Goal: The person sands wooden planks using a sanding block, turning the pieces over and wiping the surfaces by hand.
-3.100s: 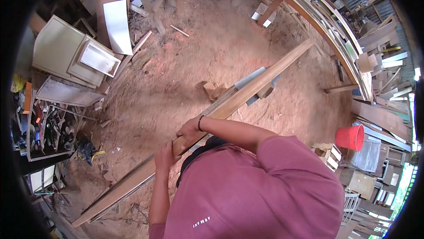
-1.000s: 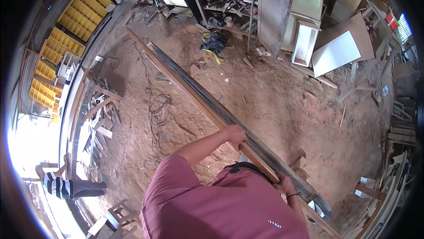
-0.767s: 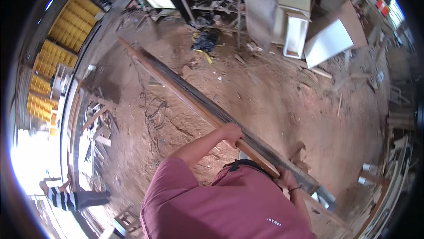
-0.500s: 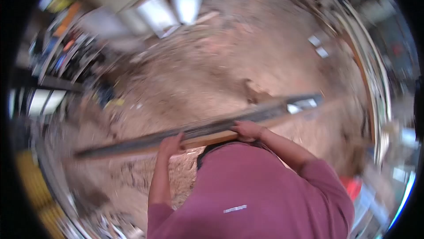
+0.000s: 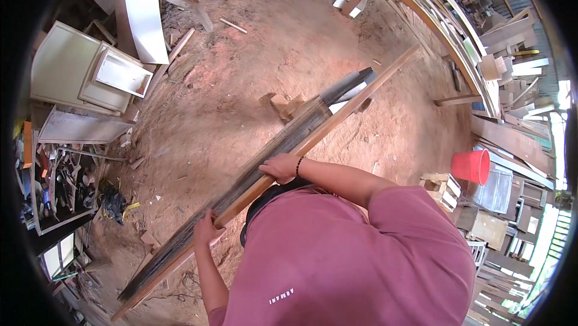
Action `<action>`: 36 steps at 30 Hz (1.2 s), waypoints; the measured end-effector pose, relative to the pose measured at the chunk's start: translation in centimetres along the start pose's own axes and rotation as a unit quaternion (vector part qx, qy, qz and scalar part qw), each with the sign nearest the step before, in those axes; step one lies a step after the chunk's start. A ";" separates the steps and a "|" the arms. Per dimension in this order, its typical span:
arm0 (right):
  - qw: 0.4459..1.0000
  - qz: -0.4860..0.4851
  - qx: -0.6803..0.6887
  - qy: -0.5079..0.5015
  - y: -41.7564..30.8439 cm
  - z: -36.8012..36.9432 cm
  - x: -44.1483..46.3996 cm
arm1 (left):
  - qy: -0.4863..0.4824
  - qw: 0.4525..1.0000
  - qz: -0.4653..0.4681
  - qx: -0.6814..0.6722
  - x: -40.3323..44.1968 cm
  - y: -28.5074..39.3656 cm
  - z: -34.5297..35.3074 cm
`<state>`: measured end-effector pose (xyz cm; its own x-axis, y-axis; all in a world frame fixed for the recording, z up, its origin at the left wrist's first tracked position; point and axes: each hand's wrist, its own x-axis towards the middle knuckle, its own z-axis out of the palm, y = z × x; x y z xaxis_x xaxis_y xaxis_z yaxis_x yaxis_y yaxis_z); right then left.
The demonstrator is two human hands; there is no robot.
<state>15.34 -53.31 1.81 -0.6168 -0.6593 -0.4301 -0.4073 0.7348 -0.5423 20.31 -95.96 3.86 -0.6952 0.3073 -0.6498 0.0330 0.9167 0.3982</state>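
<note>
A long light-brown wooden plank [image 5: 332, 122] runs diagonally across the view, close in front of my body. Right alongside it lies a dark grey weathered board [image 5: 295, 133]; whether the two are joined I cannot tell. My right hand [image 5: 280, 167], a beaded bracelet at its wrist, is closed over the plank near its middle. Lower down, my left hand [image 5: 207, 228] grips the same plank, fingers across its edge toward the dark board. Near the upper end of the dark board are a grey piece [image 5: 338, 87] and a white piece beside the plank.
A brown block [image 5: 286, 106] sits on the dirt floor beyond the dark board. Pale cabinets [image 5: 66, 70] and a white drawer [image 5: 122, 73] stand at upper left. At right are a red bucket [image 5: 471, 166], a slatted wooden crate [image 5: 441, 190] and a long curved-looking bench [image 5: 430, 15].
My view has turned, so the plank and dark board now slant more steeply, and the blur has cleared. Both hands still hold the plank.
</note>
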 end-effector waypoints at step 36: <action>0.785 0.298 0.204 0.504 7.4 0.6 -12.5 | 0.023 1.000 0.007 0.016 0.2 3.2 -2.6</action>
